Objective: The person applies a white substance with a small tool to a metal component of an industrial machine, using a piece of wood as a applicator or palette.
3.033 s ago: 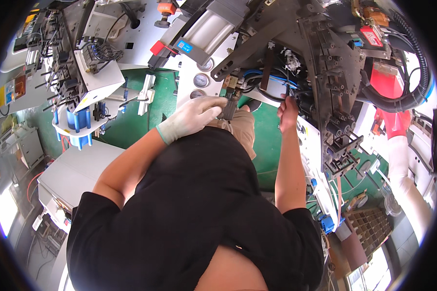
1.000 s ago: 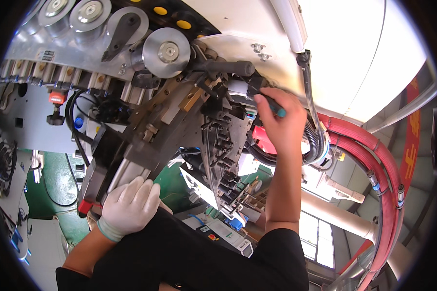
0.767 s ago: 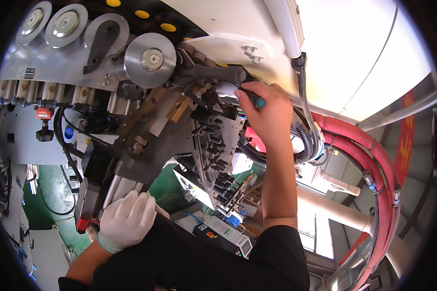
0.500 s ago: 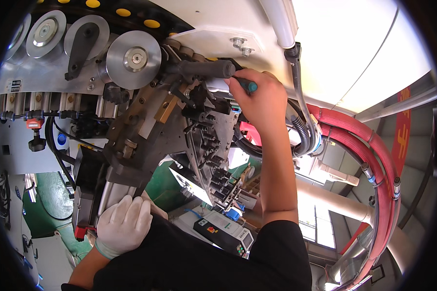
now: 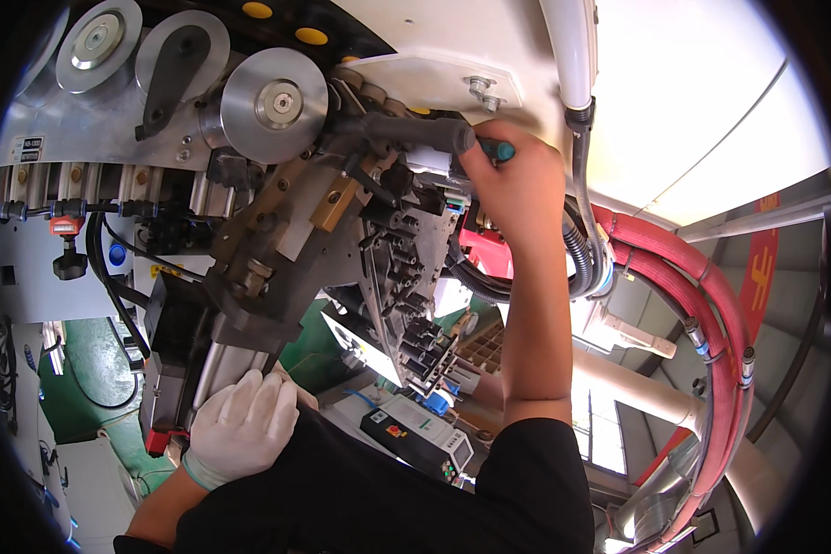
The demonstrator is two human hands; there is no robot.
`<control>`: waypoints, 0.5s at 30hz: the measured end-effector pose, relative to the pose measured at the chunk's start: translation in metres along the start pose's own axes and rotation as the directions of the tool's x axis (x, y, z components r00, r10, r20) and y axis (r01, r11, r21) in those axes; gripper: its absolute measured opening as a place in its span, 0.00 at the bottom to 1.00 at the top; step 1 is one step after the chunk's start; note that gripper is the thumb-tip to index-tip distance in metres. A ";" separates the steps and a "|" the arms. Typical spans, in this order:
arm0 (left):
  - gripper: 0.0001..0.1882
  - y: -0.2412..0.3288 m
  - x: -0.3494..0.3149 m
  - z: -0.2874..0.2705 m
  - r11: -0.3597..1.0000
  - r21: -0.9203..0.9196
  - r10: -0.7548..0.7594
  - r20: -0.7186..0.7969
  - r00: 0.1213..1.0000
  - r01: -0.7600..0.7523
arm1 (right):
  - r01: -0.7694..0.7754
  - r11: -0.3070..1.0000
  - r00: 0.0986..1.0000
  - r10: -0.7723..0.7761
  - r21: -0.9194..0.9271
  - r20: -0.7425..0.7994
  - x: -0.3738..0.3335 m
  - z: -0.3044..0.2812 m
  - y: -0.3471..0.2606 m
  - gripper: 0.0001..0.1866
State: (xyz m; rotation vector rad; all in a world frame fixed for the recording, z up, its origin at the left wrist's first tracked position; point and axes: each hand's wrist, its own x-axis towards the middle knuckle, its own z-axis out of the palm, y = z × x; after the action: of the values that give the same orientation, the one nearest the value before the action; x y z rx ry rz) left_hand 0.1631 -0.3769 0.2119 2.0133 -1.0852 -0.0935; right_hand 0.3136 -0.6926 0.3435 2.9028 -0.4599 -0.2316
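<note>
In the head view I have the bare right hand (image 5: 526, 189) pinching 1 slim, dark, teal-ended tool (image 5: 503, 150) near the white machine panel (image 5: 489, 46)'s lower edge. I judge it light and stiff, best held by its teal end. The white-gloved left hand (image 5: 242, 427) rests at a silver metal cylinder (image 5: 222, 371); whether it grips, I cannot tell.

2 thick, flexible red hoses (image 5: 660, 236) arch down the right side, with a long yellow-marked red banner (image 5: 764, 263) beyond them. A black-and-grey control box (image 5: 425, 434) with a round red button (image 5: 395, 431) sits lower centre; glossy green floor (image 5: 76, 397) shows lower left.
</note>
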 end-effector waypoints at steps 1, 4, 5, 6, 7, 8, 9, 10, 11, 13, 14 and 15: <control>0.15 0.001 -0.001 0.001 1.000 -0.002 -0.002 0.004 1.000 0.002 | -0.021 1.000 1.000 0.021 0.020 0.003 0.001 -0.001 -0.001 0.15; 0.14 0.000 -0.002 0.004 1.000 -0.006 0.000 -0.002 1.000 0.000 | 0.035 0.998 0.997 -0.030 0.058 -0.072 0.002 0.008 0.003 0.16; 0.14 -0.001 -0.003 0.004 1.000 -0.009 0.003 -0.004 1.000 -0.003 | 0.030 0.998 0.997 -0.027 0.047 -0.076 0.002 0.011 0.004 0.16; 0.14 -0.001 -0.002 0.004 1.000 -0.012 0.012 -0.007 1.000 -0.012 | 0.026 0.999 0.997 -0.023 0.035 -0.080 0.002 0.014 0.004 0.16; 0.14 -0.002 -0.001 0.004 1.000 -0.016 0.021 -0.010 1.000 -0.021 | 0.021 1.000 0.996 -0.019 0.023 -0.083 0.002 0.015 0.004 0.16; 0.14 -0.003 -0.001 0.004 1.000 -0.018 0.025 -0.014 1.000 -0.025 | 0.026 0.999 0.996 -0.025 0.018 -0.085 0.003 0.016 0.003 0.16; 0.14 -0.003 -0.002 0.004 1.000 -0.014 0.022 -0.009 1.000 -0.022 | 0.031 0.999 0.996 -0.030 0.012 -0.087 0.005 0.016 0.003 0.16; 0.14 -0.004 -0.003 0.005 1.000 -0.011 0.020 -0.005 1.000 -0.020 | 0.035 0.999 0.995 -0.034 0.006 -0.089 0.006 0.016 0.003 0.17; 0.14 -0.003 -0.003 0.006 1.000 -0.004 0.022 -0.002 1.000 -0.022 | 0.038 0.999 0.995 -0.038 0.006 -0.088 0.006 0.015 0.003 0.17; 0.14 -0.001 -0.001 0.005 1.000 0.014 0.028 -0.013 1.000 -0.027 | 0.044 0.999 0.995 -0.044 0.006 -0.086 0.006 0.013 0.003 0.17; 0.14 -0.001 -0.001 0.004 0.999 0.019 0.031 -0.019 0.999 -0.030 | 0.050 0.999 0.995 -0.050 -0.005 -0.089 0.006 0.013 0.003 0.17; 0.14 -0.001 -0.002 0.005 0.999 0.010 0.031 -0.016 0.999 -0.031 | 0.056 0.998 0.994 -0.057 -0.017 -0.092 0.007 0.013 0.003 0.17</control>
State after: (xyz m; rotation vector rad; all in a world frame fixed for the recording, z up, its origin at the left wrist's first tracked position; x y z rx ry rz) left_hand 0.1611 -0.3781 0.2074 2.0019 -1.1081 -0.0566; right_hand 0.3169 -0.6995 0.3310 2.9002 -0.3598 -0.1081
